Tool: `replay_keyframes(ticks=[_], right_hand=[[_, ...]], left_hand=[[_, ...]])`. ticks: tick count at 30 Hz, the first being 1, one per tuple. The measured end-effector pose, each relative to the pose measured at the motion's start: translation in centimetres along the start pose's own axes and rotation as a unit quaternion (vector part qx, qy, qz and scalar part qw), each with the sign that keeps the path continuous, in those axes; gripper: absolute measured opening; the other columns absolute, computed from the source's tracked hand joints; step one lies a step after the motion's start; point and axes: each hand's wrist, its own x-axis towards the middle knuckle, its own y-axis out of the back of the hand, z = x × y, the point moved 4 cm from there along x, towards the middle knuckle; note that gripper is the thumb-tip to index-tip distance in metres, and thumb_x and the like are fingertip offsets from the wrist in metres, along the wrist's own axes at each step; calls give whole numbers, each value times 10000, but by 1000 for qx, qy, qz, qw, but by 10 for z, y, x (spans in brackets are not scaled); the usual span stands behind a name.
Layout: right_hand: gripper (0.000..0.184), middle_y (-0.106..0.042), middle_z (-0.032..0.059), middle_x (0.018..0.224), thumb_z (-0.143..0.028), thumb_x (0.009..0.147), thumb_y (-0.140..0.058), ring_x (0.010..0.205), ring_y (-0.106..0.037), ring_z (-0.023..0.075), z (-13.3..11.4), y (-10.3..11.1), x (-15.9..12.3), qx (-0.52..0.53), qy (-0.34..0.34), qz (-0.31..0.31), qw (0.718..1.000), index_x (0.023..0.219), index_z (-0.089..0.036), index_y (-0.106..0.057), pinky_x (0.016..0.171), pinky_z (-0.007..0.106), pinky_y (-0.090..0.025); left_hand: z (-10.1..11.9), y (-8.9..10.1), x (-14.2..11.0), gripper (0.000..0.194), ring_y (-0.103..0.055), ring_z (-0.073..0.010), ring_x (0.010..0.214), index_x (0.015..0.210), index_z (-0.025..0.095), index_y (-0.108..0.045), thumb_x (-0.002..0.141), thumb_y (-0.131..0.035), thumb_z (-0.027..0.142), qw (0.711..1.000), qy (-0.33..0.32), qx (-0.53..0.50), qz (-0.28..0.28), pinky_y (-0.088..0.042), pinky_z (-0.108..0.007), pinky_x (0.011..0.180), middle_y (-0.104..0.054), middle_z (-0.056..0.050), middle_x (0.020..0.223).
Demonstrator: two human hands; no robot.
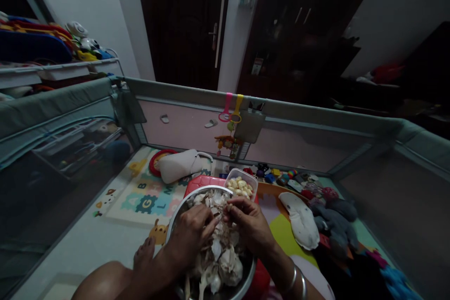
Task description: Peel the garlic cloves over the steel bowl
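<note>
A metal bowl [173, 218] in front of me holds garlic bulbs [230, 266] with stalks, and many papery garlic skins [216, 246]. Over its left side is my left hand [195, 229], its fingers curled and closed; whatever they may hold is hidden. My right hand [251, 222] is over the right side, thumb and fingertips pinched on a small pale garlic clove [229, 207]. The fingertips of both hands are close to each other. Just beyond the bowl, a clear plastic container [255, 179] holds peeled garlic cloves [241, 186]. Beneath it shows a red surface [204, 181].
Padded playpen rails [183, 90] with mesh sides surround me. A white pillow [179, 165] lies on the letter-printed mat [133, 197] ahead. To the right are another white cushion [300, 220], a grey plush toy [337, 222] and several small toys. My bare foot [144, 251] rests left of the bowl.
</note>
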Motion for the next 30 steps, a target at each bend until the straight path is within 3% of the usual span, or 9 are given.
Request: replay_keyframes(ticks=[4, 7, 20, 30], right_hand=[[248, -632, -24, 572, -284, 595, -771, 492, -568, 93, 3, -3, -3, -46, -5, -3, 999, 728, -152, -609, 488, 187, -403], [218, -615, -22, 535, -290, 615, -756, 478, -539, 81, 0, -7, -4, -98, -3, -11, 995, 659, -137, -607, 485, 181, -385], [168, -642, -17, 552, -267, 543, -783, 507, -561, 101, 6, -3, -4, -128, -19, -4, 992, 632, -159, -691, 526, 206, -442], [162, -638, -15, 523, -263, 538, -785, 481, -564, 104, 0, -6, -7, -116, -8, 6, 993, 617, -156, -693, 507, 211, -458]], left_hand=[[1, 4, -1, 185, -635, -173, 746, 882, 156, -610, 761, -511, 58, 997, -22, -67, 16, -506, -272, 664, -670, -50, 806], [2, 9, -1, 192, -642, -171, 781, 954, 157, -610, 796, -515, 104, 993, -40, -104, 39, -511, -264, 689, -686, -61, 854], [2, 10, -1, 150, -623, -145, 618, 757, 157, -616, 800, -476, 128, 991, -57, -117, 36, -479, -224, 583, -666, -35, 675], [5, 13, 2, 153, -627, -135, 610, 754, 162, -621, 818, -482, 159, 985, -54, -155, 45, -471, -212, 582, -674, -30, 667]])
